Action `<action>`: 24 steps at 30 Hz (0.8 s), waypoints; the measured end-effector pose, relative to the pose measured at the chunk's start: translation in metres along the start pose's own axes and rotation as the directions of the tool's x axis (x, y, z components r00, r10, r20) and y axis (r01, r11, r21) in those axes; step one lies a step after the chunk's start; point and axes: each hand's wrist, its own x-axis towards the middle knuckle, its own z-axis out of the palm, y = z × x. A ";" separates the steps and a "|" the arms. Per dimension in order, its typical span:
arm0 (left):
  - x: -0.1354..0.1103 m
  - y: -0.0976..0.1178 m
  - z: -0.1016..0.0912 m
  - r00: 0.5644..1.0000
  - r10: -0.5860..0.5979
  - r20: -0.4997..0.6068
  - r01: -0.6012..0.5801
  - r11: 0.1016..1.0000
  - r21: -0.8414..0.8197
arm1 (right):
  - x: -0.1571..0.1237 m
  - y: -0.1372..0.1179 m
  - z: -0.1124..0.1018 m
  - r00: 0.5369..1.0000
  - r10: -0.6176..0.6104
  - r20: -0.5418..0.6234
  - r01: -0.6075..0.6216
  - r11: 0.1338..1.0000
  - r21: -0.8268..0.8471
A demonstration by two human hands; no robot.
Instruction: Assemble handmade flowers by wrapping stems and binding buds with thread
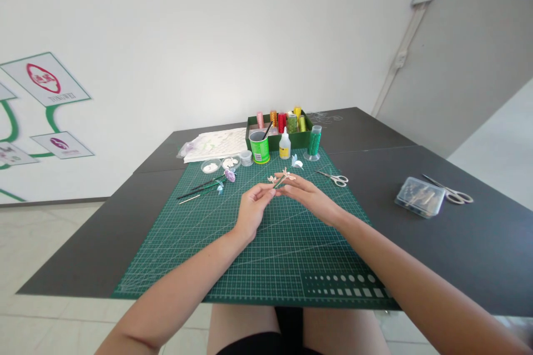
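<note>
Above the middle of the green cutting mat, my left hand pinches the thin green stem of a small artificial flower sprig. Pale pinkish-white blossoms sit at its upper end, tilted up to the right. My right hand is closed at the blossoms from the right, its fingertips on the sprig; the exact contact is partly hidden. Beyond the hands stand a white glue bottle with a yellow label and a bright green can with a dark tool in it. A pale blue flower piece lies near the bottle.
Behind, a dark green box holds several thread spools; a green spool stands beside it. White-handled scissors lie on the mat. Left are a purple flower, dishes of white pieces and white cloth. Right is a clear case.
</note>
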 end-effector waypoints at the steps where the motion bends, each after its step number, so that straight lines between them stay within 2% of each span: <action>1: 0.000 0.000 0.000 1.000 0.004 0.003 -0.004 1.000 -0.003 | -0.001 0.000 0.004 1.000 0.012 0.020 -0.013 0.999 0.040; 4: 0.000 0.000 0.000 1.000 0.001 -0.005 -0.001 1.000 0.007 | -0.002 0.003 0.009 0.997 0.070 0.031 -0.071 0.997 0.038; 7: 0.002 -0.001 -0.001 1.000 -0.007 -0.028 0.008 1.000 0.028 | -0.002 0.004 0.006 0.994 0.107 -0.005 -0.107 0.989 -0.101; 11: 0.006 -0.003 -0.004 0.997 -0.014 -0.078 0.016 0.999 0.033 | -0.003 0.004 0.001 0.999 0.018 -0.036 -0.030 0.932 -0.361; 15: 0.009 -0.006 -0.007 0.993 -0.045 -0.107 0.053 0.996 0.074 | -0.006 0.002 0.001 0.996 -0.082 0.018 0.079 0.838 -0.539; 20: 0.011 -0.009 -0.007 0.999 -0.030 -0.034 0.035 0.985 0.170 | -0.013 -0.008 -0.001 0.992 -0.092 0.084 0.124 0.813 -0.569; 24: 0.006 -0.007 -0.004 0.997 0.054 0.047 -0.067 0.927 0.368 | -0.017 -0.021 -0.006 0.994 -0.088 0.063 0.108 0.855 -0.507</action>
